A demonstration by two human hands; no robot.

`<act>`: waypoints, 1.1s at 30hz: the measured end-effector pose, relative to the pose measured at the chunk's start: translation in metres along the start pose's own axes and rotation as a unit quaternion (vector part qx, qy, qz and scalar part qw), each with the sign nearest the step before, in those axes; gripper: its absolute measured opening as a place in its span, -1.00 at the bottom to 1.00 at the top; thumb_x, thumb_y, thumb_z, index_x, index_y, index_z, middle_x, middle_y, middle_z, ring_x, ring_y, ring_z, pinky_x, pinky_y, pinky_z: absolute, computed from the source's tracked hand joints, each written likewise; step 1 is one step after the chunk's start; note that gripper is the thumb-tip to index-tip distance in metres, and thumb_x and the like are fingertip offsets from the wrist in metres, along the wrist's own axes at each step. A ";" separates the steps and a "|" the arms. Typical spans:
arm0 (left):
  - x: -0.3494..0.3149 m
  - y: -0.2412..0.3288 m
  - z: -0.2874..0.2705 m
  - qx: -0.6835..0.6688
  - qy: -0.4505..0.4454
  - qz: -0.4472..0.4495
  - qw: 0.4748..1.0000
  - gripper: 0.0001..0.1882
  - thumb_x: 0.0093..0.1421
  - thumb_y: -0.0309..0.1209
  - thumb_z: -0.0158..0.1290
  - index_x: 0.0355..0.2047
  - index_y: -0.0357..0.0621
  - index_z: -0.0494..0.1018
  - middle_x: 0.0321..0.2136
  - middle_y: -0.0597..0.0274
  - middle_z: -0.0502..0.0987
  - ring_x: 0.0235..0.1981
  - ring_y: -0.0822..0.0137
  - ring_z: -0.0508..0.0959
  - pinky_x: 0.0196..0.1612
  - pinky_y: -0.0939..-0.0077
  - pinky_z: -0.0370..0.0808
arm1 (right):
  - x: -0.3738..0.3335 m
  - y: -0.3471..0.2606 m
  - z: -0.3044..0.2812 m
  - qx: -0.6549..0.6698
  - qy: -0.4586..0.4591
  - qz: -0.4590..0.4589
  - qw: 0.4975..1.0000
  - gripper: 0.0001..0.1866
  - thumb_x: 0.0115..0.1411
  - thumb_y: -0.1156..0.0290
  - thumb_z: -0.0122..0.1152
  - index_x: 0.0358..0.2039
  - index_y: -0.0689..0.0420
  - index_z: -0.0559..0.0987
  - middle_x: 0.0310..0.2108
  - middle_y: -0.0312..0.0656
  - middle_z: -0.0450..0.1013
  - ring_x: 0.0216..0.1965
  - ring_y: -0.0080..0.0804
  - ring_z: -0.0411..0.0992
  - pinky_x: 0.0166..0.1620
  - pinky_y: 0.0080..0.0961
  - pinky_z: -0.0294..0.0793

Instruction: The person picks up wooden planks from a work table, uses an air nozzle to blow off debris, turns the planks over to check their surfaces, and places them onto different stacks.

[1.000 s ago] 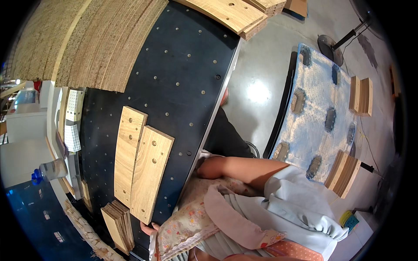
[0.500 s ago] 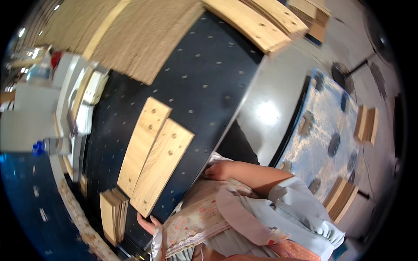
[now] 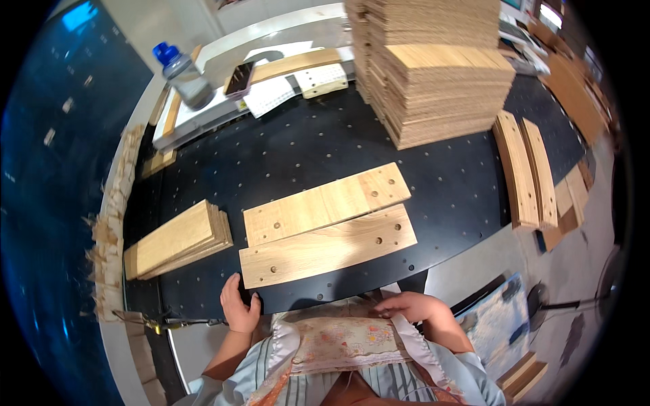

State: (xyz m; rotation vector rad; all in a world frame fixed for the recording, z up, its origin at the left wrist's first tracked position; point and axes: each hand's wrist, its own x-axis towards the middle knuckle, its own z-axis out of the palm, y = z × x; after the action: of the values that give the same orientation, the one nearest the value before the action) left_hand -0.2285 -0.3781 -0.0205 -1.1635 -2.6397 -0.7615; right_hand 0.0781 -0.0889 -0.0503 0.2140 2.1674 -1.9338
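Two light wooden boards with drilled holes lie side by side on the black table: the far board (image 3: 325, 204) and the near board (image 3: 325, 250), their long edges almost touching. My left hand (image 3: 240, 308) rests at the table's front edge, just below the near board's left corner. Its fingers and thumb are apart and nothing is in it. Close to my waist, my right hand (image 3: 414, 308) lies against the floral apron (image 3: 345, 345) with fingers loosely extended; I see nothing held. A small stack of thin wooden boards (image 3: 179, 237) sits left of the pair.
A tall stack of wooden boards (image 3: 447, 95) stands at the back. Curved wooden pieces (image 3: 518, 172) lie at the table's right end. A blue-capped bottle (image 3: 184, 78), a phone (image 3: 240, 79) and white paper sheets (image 3: 269, 97) sit along the far left side. Wooden pieces (image 3: 521, 375) are at lower right.
My view has swung left and levelled, so the table now runs across it. My left hand shows more fully beside the near board. The boards appear to lie as before.
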 end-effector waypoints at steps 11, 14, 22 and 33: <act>0.019 0.002 0.000 -0.158 -0.079 -0.059 0.983 -0.17 -0.05 -0.31 0.19 0.23 -0.25 0.14 0.12 -0.11 0.31 0.20 -0.03 0.24 0.29 0.00 -0.05 | 0.020 -0.021 -0.075 -0.041 0.583 -0.028 0.811 -0.66 0.20 0.56 0.09 0.01 0.28 0.43 -0.08 -0.12 0.48 -0.05 -0.41 0.42 0.07 -0.52 0.35; 0.019 0.006 0.006 -0.165 -0.065 -0.043 0.983 -0.22 -0.01 -0.29 0.18 0.21 -0.28 0.16 0.12 -0.16 0.31 0.20 -0.04 0.25 0.29 -0.03 -0.04 | 0.036 -0.005 -0.057 -0.168 0.574 -0.015 0.801 -0.61 0.17 0.55 0.12 0.04 0.31 0.42 -0.10 -0.13 0.48 -0.04 -0.41 0.42 0.05 -0.53 0.36; 0.024 0.003 0.011 -0.265 -0.064 -0.079 0.959 -0.19 -0.03 -0.35 0.21 0.22 -0.31 0.13 0.11 -0.21 0.30 0.19 -0.10 0.25 0.27 0.11 0.08 | 0.045 -0.033 -0.073 -0.184 0.582 0.051 0.791 -0.50 0.08 0.31 0.25 0.05 0.19 0.44 -0.10 0.06 0.46 -0.06 -0.12 0.44 0.03 -0.33 0.41; 0.084 0.088 -0.007 0.040 -0.176 0.260 0.949 -0.14 -0.08 -0.16 0.26 0.20 -0.15 0.16 0.24 -0.16 0.08 0.30 -0.09 0.06 0.30 -0.07 -0.01 | 0.091 -0.074 -0.141 -0.179 0.533 0.146 0.814 -0.28 0.04 0.26 0.27 0.17 0.28 0.28 0.01 0.15 0.40 0.06 0.02 0.37 0.11 -0.32 0.35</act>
State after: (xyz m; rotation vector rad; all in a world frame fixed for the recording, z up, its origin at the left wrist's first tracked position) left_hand -0.2227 -0.2777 0.0474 -2.0079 -2.3837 -0.3674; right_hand -0.0390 0.0382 0.0110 1.7916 2.7670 -1.2545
